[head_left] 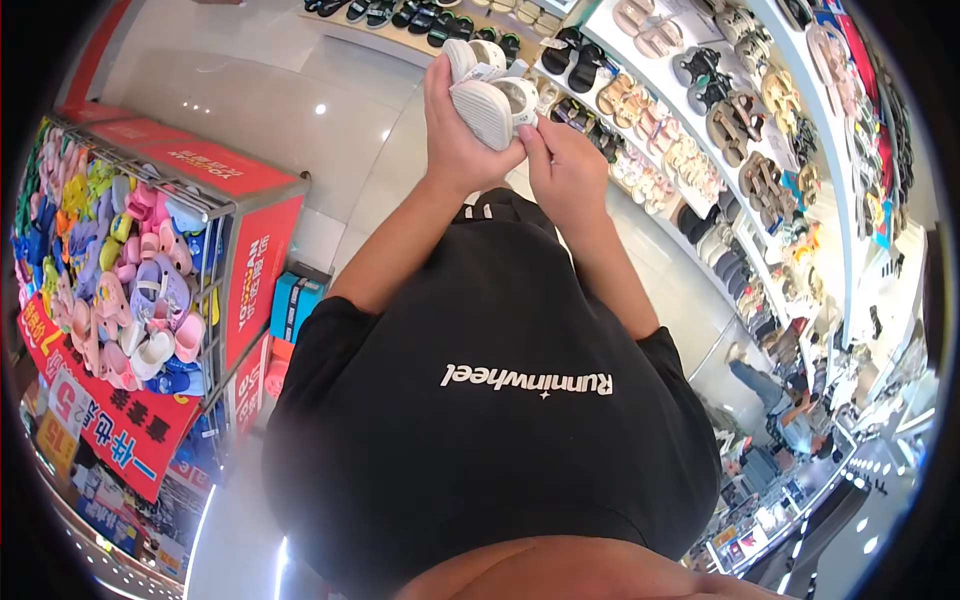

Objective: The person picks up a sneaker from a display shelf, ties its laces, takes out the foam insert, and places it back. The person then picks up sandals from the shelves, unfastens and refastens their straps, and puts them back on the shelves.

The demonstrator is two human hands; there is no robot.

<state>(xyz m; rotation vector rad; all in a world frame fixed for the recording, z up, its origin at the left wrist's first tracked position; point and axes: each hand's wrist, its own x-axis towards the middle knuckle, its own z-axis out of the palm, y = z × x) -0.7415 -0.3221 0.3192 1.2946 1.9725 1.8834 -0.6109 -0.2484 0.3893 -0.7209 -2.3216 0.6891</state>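
White sandals, 2 of them, sit in your left hand, clamped around their sides; your right hand pinches the nearer one's edge. Your black shirt lies between both hands and you. Colorful clogs hang left of your left hand; white shelves stand right of your right hand.

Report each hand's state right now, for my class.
Left hand: closed, holding white sandals.
Right hand: closed, seemingly pinching their edge.
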